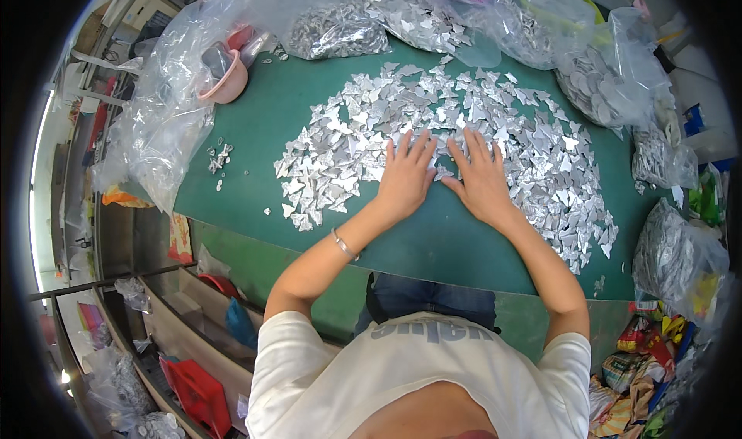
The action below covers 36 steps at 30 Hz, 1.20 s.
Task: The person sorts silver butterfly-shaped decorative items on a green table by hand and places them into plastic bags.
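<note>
Silver foil pieces [495, 122] spread under and beyond both flat hands.

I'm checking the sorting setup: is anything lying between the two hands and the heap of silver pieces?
Nothing visible does. The left hand and right hand lie flat on the green table with fingers spread, their fingertips already on the near edge of the silver pieces. The bags and pink bowl sit off to the sides.
</note>
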Available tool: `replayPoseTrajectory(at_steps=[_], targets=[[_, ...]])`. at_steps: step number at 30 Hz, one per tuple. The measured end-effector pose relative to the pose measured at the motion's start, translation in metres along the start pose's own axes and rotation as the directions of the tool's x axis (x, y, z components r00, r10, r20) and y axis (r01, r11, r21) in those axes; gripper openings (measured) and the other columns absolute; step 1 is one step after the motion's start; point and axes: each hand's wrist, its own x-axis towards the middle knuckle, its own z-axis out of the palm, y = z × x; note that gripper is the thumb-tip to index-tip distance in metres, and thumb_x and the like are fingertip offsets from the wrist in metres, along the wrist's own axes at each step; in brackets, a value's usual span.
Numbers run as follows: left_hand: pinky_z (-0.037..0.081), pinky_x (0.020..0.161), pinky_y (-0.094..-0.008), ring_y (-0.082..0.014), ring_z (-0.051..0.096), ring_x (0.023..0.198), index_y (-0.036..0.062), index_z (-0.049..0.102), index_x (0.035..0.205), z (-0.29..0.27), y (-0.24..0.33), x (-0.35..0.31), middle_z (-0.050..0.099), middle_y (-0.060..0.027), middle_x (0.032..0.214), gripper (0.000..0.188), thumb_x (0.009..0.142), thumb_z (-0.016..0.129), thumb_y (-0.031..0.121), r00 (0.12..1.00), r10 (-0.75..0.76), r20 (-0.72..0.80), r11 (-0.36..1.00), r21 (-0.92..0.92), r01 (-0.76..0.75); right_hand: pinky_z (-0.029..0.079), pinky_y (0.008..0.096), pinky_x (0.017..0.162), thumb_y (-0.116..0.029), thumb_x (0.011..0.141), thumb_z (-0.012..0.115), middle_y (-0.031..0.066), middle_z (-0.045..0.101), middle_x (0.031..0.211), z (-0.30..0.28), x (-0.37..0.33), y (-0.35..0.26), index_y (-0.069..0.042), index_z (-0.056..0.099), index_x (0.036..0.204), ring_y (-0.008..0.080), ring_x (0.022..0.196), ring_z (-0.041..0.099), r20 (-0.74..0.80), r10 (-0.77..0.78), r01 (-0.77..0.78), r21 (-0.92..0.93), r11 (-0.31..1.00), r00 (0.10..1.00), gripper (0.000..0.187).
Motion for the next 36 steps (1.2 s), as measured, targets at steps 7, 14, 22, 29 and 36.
replayPoseTrajectory(at_steps=[7,14,22,29,36], targets=[[0.029,0.105,-0.051,-0.0417,0.028,0.13,0.007,0.044,0.131,-0.025,0.024,-0.066,0.036,-0.0131,0.14,0.052,0.081,0.058,0.005,0.986,0.095,0.139,0.992,-0.095,-0.083,0.02,0.0528,0.108,-0.027,0.083,0.062,0.0109,0.034,0.142,-0.018,-0.048,-0.017,-0.013,0.048,0.129,0.0286,0.132,0.032,0.197,-0.218,0.21,0.063,0.976,0.956,0.051],[0.027,0.105,-0.0547,-0.0359,0.039,0.127,0.0042,0.057,0.115,-0.034,0.026,-0.1,0.045,-0.0127,0.134,0.037,0.079,0.054,-0.005,0.998,0.006,-0.055,0.91,-0.414,-0.028,0.024,0.052,0.105,-0.012,0.077,0.067,0.0101,0.049,0.127,-0.025,-0.08,-0.006,-0.008,0.06,0.108,0.0298,0.127,0.039,-0.04,-0.063,0.071,0.248,0.966,0.997,0.032],[0.026,0.106,-0.0532,-0.0386,0.029,0.131,0.0085,0.049,0.126,-0.022,0.037,-0.097,0.036,-0.012,0.141,0.045,0.082,0.057,0.002,0.993,-0.01,0.114,0.972,-0.233,0.037,0.019,0.0586,0.105,-0.022,0.079,0.066,0.0092,0.045,0.133,-0.01,-0.077,-0.052,-0.006,0.055,0.119,0.0286,0.131,0.033,0.076,-0.045,0.041,0.045,0.998,0.996,0.045],[0.023,0.107,-0.0541,-0.0365,0.035,0.13,0.0064,0.053,0.12,-0.026,0.031,-0.113,0.043,-0.0138,0.136,0.04,0.082,0.055,-0.005,0.985,-0.168,-0.031,0.945,-0.291,0.152,0.018,0.0603,0.104,-0.023,0.081,0.064,0.0068,0.041,0.137,-0.018,-0.083,-0.058,-0.006,0.051,0.124,0.0287,0.132,0.031,0.092,-0.011,0.008,0.038,0.999,0.996,0.048],[0.025,0.105,-0.0539,-0.0364,0.036,0.129,0.0051,0.056,0.116,-0.03,0.019,-0.124,0.045,-0.0136,0.134,0.037,0.08,0.059,-0.003,0.958,-0.248,-0.146,0.907,-0.383,0.176,0.015,0.0622,0.104,-0.022,0.081,0.064,0.0097,0.036,0.142,-0.018,-0.106,-0.052,-0.009,0.05,0.127,0.031,0.135,0.025,0.042,0.146,-0.145,-0.02,0.989,0.988,0.05]])
